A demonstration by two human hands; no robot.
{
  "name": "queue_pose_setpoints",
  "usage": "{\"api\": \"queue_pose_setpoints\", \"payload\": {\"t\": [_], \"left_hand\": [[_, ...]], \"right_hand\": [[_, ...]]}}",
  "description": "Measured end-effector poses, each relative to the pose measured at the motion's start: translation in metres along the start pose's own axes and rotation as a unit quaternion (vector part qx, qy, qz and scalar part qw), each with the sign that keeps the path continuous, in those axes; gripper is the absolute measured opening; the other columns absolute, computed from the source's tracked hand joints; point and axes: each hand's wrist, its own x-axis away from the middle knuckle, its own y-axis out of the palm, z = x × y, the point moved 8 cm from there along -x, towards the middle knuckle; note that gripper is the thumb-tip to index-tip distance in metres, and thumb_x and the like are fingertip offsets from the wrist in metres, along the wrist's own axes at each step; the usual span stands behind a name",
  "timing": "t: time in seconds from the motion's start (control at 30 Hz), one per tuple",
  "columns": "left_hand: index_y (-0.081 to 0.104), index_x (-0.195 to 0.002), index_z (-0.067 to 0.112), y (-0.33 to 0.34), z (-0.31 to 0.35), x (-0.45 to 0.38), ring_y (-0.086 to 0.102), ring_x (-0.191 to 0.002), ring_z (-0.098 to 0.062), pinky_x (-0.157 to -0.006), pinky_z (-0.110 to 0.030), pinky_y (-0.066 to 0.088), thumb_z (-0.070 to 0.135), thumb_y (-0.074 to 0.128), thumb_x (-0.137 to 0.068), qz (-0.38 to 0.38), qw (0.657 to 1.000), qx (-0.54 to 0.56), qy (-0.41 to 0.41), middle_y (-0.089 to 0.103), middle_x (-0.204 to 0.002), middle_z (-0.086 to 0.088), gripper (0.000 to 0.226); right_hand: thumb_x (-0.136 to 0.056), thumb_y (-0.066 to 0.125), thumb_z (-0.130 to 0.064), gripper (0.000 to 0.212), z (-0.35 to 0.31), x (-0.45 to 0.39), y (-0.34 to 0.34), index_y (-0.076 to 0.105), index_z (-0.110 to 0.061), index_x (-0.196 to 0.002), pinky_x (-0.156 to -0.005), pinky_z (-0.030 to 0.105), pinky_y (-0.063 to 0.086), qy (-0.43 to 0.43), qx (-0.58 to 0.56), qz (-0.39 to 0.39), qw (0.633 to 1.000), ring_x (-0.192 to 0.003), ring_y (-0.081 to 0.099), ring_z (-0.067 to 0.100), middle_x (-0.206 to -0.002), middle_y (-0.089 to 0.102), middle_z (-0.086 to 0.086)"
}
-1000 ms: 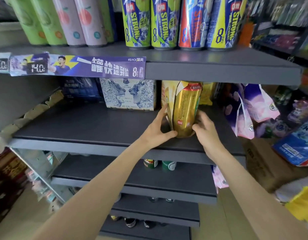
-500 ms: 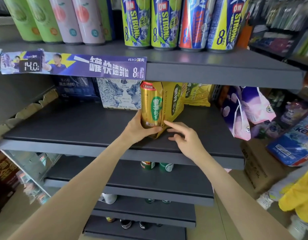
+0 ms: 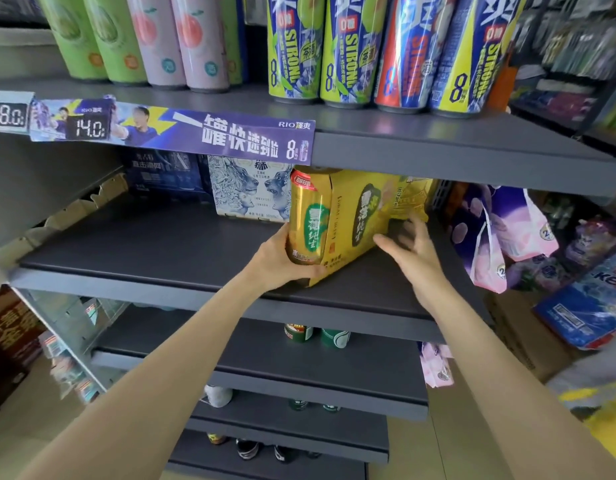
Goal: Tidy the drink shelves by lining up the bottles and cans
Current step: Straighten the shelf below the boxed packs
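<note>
The gold beer pack [image 3: 355, 220] is standing on the grey middle shelf [image 3: 161, 244], close to its front edge and right of the shelf's middle, with one gold can showing at its open left end. The left hand [image 3: 282, 258] is gripping that end low down: the thumb is curling under the can's base toward the front edge, and the palm is lying against the can's left side. The right hand [image 3: 413, 251] is hovering just beside the pack's right face, fingers spread and straight, holding nothing; it is blurred, so I cannot tell whether the fingertips are touching the carton. Behind the pack's left end, nearer the back edge, a white lion-printed box [image 3: 244, 192] is sitting. On the upper shelf [image 3: 438, 147], tall cans [image 3: 351, 50] are standing in a row.
</note>
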Motion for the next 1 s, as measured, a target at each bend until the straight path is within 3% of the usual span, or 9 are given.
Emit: {"api": "queue_pose_setpoints", "payload": {"t": [0.1,0.17,0.27,0.33,0.47,0.57,0.77,1.0], "left_hand": [[0.042,-0.129,0.025,0.001,0.002,0.003,0.055,-0.101,0.0,-0.089,-0.018,0.044,0.015,0.08,-0.07,-0.114,0.993,-0.003,-0.025,0.059,-0.112,0.014,0.071],[0.042,-0.127,0.027,0.003,0.001,0.0,0.054,-0.106,-0.004,-0.093,-0.02,0.041,0.016,0.079,-0.071,-0.139,0.989,-0.006,-0.04,0.059,-0.116,0.012,0.068],[0.049,-0.126,0.024,0.006,0.0,-0.012,0.054,-0.116,-0.012,-0.105,-0.033,0.039,0.018,0.078,-0.072,-0.078,0.996,0.02,-0.028,0.06,-0.12,0.006,0.062],[0.05,-0.127,0.016,0.009,0.001,-0.023,0.054,-0.117,-0.018,-0.106,-0.037,0.039,0.024,0.077,-0.073,-0.008,1.0,-0.007,-0.017,0.061,-0.122,0.0,0.061],[0.032,-0.134,0.007,0.038,0.008,-0.043,0.052,-0.118,-0.025,-0.109,-0.039,0.031,0.036,0.066,-0.083,0.094,0.98,-0.173,-0.028,0.056,-0.126,-0.009,0.068],[0.023,-0.14,0.006,0.047,0.008,-0.058,0.046,-0.125,-0.025,-0.112,-0.039,0.022,0.044,0.057,-0.087,0.153,0.95,-0.267,-0.042,0.053,-0.13,-0.009,0.074],[0.037,-0.133,0.013,0.041,0.002,-0.076,0.036,-0.128,-0.029,-0.105,-0.041,0.025,0.045,0.05,-0.092,0.171,0.947,-0.261,-0.079,0.054,-0.128,-0.011,0.054],[0.032,-0.142,0.023,0.038,-0.005,-0.085,0.031,-0.128,-0.028,-0.098,-0.038,0.026,0.049,0.042,-0.094,0.168,0.935,-0.291,-0.113,0.057,-0.124,-0.008,0.055]], "right_hand": [[-0.067,0.08,-0.028,0.103,-0.001,-0.001,0.0,0.016,-0.03,-0.148,-0.115,0.041,0.026,-0.001,-0.029,-0.046,0.998,-0.134,0.034,0.014,-0.147,0.035,-0.007],[-0.063,0.082,-0.028,0.103,0.006,0.001,-0.002,0.021,-0.028,-0.145,-0.113,0.037,0.029,0.005,-0.034,-0.067,0.997,-0.126,0.042,0.008,-0.136,0.046,-0.012],[-0.069,0.081,-0.016,0.092,0.01,-0.002,-0.019,0.026,-0.021,-0.142,-0.103,0.026,0.032,0.001,0.01,-0.015,1.0,-0.115,0.045,0.006,-0.129,0.048,-0.009],[-0.066,0.083,-0.015,0.091,0.009,-0.008,-0.031,0.028,-0.017,-0.139,-0.103,0.029,0.034,-0.021,0.056,0.044,0.997,-0.117,0.045,0.011,-0.13,0.047,-0.003],[-0.063,0.085,-0.024,0.093,0.014,-0.024,-0.039,0.03,-0.012,-0.138,-0.108,0.044,0.035,-0.035,0.132,0.12,0.983,-0.126,0.044,0.025,-0.134,0.047,0.008],[-0.067,0.083,-0.027,0.095,0.016,-0.036,-0.041,0.027,-0.008,-0.141,-0.109,0.043,0.033,-0.04,0.163,0.155,0.974,-0.128,0.041,0.029,-0.138,0.045,0.012],[-0.074,0.078,-0.032,0.088,0.027,-0.058,-0.041,0.028,-0.007,-0.142,-0.107,0.039,0.035,-0.028,0.185,0.169,0.968,-0.128,0.042,0.03,-0.139,0.045,0.012],[-0.072,0.079,-0.03,0.089,0.03,-0.07,-0.038,0.028,-0.004,-0.141,-0.106,0.042,0.037,-0.019,0.175,0.175,0.969,-0.128,0.041,0.03,-0.138,0.042,0.015]]}}
